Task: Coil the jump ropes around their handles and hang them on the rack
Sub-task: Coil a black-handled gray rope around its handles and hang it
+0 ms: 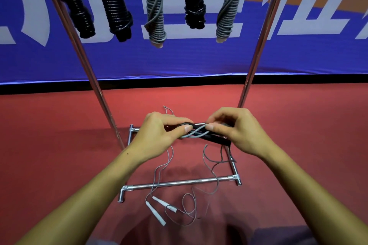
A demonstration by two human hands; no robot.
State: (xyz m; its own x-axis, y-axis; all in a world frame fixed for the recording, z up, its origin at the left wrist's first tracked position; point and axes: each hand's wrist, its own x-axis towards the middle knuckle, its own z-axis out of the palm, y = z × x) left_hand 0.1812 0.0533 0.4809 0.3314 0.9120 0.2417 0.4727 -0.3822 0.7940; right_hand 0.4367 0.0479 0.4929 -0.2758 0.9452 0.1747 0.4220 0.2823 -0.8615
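The left hand [161, 131] and the right hand [235, 130] both pinch the pair of black handles [201, 135] with thin grey rope [194, 133] crossing them, held level, long axis left to right, above the chrome rack base [179, 183]. The handle ends are hidden by fingers. Five coiled ropes [156, 12] hang above, tops cut off. Loose rope with white handles [157, 212] lies on the red floor [59, 145].

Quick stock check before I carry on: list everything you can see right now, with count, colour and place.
Coiled jump ropes: five, three black, two grey, hanging along the top.
Rack: one, chrome, uprights left and right, base bars on the floor.
Black handles: held between both hands, grey rope crossing them.
White handles: three, on the floor near the front bar, thin grey rope trailing.
Floor: red.
Banner: blue, white and orange, behind.
Left hand: grips the handles.
Right hand: pinches the rope.
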